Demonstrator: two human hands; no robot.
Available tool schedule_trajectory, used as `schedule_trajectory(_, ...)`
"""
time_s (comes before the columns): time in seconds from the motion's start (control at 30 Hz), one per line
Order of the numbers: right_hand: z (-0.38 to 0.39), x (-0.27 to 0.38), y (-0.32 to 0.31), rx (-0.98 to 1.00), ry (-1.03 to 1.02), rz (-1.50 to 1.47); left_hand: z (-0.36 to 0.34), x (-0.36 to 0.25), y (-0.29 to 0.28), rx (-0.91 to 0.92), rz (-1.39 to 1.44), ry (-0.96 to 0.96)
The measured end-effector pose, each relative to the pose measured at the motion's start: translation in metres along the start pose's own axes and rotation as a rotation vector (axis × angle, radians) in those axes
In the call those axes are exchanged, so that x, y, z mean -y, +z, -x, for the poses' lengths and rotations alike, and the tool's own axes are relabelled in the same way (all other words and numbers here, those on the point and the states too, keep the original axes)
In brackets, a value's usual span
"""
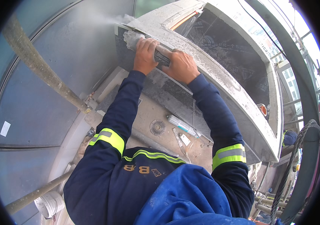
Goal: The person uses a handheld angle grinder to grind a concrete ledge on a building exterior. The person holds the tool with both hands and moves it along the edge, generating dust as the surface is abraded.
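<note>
Both hands hold a dust-coated angle grinder (162, 57) against the upper edge of a grey stone panel (120, 50). My left hand (146, 56) wraps round its front part, close to the whitened guard (133, 40). Farther back, my right hand (183, 66) grips the dark body, fingers closed over it. A plume of pale dust (103, 20) streams away to the far left from the cutting end. The disc's rim is mostly hidden by the guard and dust. A thin cord (193, 116) hangs below my right forearm.
A framed opening with a dark printed sheet (223, 48) lies to the right. Blue-grey panels (29, 108) and a scaffold pole (42, 62) stand left. Below are a sealant tube (183, 125), a round drain (157, 127) and a white bucket (50, 204). A wire rope (293, 165) hangs at right.
</note>
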State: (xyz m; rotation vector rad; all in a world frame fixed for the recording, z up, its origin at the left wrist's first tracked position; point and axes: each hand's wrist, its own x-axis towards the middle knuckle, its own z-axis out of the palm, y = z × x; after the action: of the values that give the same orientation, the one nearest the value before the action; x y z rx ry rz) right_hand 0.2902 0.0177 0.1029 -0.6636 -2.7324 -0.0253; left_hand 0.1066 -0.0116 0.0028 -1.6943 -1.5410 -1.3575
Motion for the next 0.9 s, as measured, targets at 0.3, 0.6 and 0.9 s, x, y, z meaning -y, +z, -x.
schedule_trajectory(0.3,0.029,0.005,-0.023,0.052,0.069,0.033,0.002,-0.031,-0.001,0.000,0.037,0.028)
schedule_trajectory(0.6,0.054,0.006,-0.041,0.046,0.057,0.025,0.007,-0.060,-0.002,-0.022,0.028,0.030)
schedule_trajectory(0.9,0.049,0.004,-0.035,0.053,0.070,0.044,0.009,-0.047,0.010,-0.067,0.031,0.047)
